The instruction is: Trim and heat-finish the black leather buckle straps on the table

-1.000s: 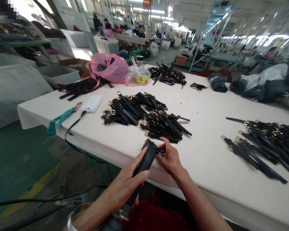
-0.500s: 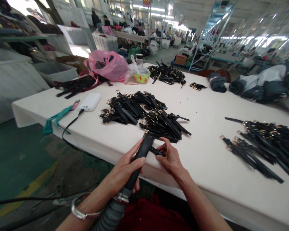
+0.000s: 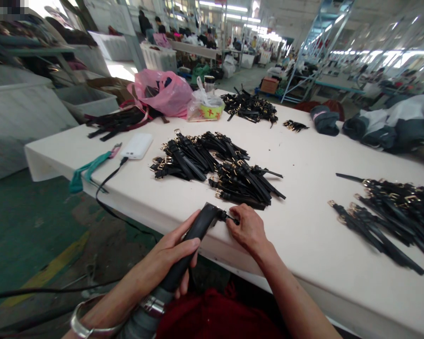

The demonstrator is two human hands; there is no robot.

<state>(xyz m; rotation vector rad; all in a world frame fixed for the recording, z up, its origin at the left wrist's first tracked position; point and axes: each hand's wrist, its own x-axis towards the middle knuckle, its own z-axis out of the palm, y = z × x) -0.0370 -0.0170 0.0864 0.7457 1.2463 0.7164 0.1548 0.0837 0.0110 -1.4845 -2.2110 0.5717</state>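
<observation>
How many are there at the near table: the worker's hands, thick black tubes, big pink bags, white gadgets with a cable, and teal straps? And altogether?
Hands: 2, the left hand and right hand
Thick black tube: 1
Big pink bag: 1
White gadget: 1
Teal strap: 1
Total: 6

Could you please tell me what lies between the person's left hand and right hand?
In the head view, the front end of the black nozzle, held by the left hand, lies there, then a black strap pinched by the right hand.
</observation>
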